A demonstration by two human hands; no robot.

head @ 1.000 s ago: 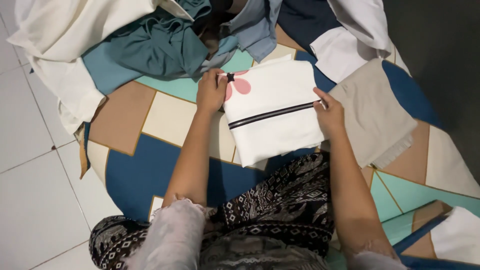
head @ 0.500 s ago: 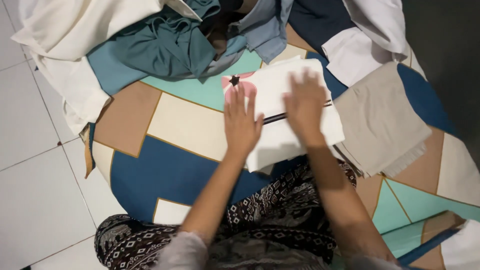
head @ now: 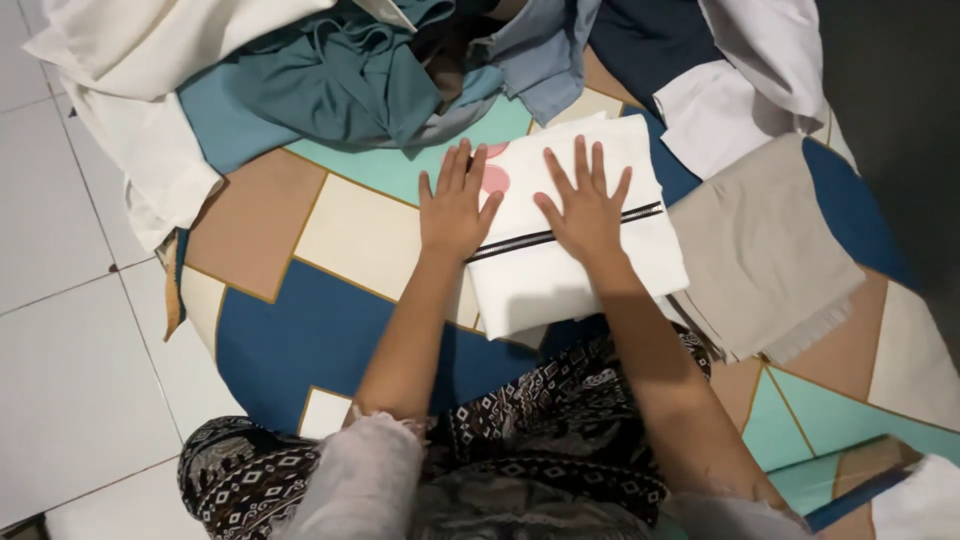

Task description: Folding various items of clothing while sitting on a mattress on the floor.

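Note:
A folded white cloth [head: 570, 270] with a black stripe and a pink mark lies on a patterned mat [head: 330, 330] in front of me. My left hand [head: 455, 205] rests flat on the cloth's left edge, fingers spread, partly over the pink mark. Flat on the middle of the cloth, over the black stripe, lies my right hand [head: 585, 210], fingers apart. Neither hand grips anything.
A heap of teal, blue and cream clothes [head: 330, 80] lies at the mat's far side. A folded beige cloth [head: 765, 245] sits to the right of the white one. White garments [head: 740, 70] lie at the back right. White floor tiles [head: 70, 330] are on the left.
Both hands left the cloth's side edges, came onto its top and now press flat on it, having slid a little to the left.

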